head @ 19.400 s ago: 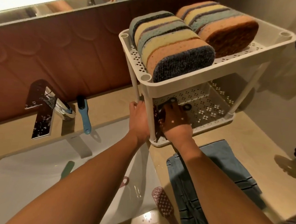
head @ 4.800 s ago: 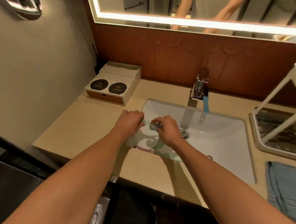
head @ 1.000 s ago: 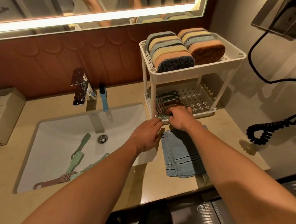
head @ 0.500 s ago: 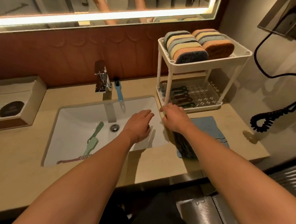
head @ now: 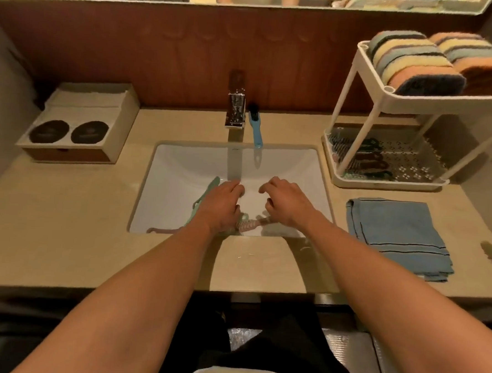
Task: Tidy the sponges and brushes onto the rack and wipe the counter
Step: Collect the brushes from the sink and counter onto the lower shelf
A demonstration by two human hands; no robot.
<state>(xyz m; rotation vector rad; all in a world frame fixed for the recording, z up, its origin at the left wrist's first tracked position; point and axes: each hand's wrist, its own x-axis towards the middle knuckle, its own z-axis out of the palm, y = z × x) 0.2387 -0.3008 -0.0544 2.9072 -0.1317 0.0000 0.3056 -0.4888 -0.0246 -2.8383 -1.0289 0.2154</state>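
Since the counter (head: 64,218) is not yet wiped and the cloth (head: 394,233) lies folded at its right end, well apart from both hands, water carried out of the sink (head: 182,165) on anything lifted from it would likely drip across the top and add to the wiping. At the right stands the rack (head: 416,106), with sponges (head: 413,64) on its top tier and several brushes (head: 364,159) on the bottom one. That tier sits low under the shelf and looks crowded at its left side, so a brush pushed in carelessly could knock the others askew or shove the light rack along. Both the left hand (head: 223,205) and the right hand (head: 288,203) hover above the near half of the sink, fingers loosely curled and gripping nothing, though the left hides what lies under it, so contact there cannot be told. Beneath and just left of it lie green brushes (head: 207,192), with a pink brush (head: 251,224) against the near wall between the wrists. Slick handles on a sloped wall may slip from a pinch, and crossed handles could drag a neighbour along. Easiest to miss, the blue brush (head: 255,129) lies beside the faucet (head: 236,105) with its handle tip at the sink rim — a bump could send it in.
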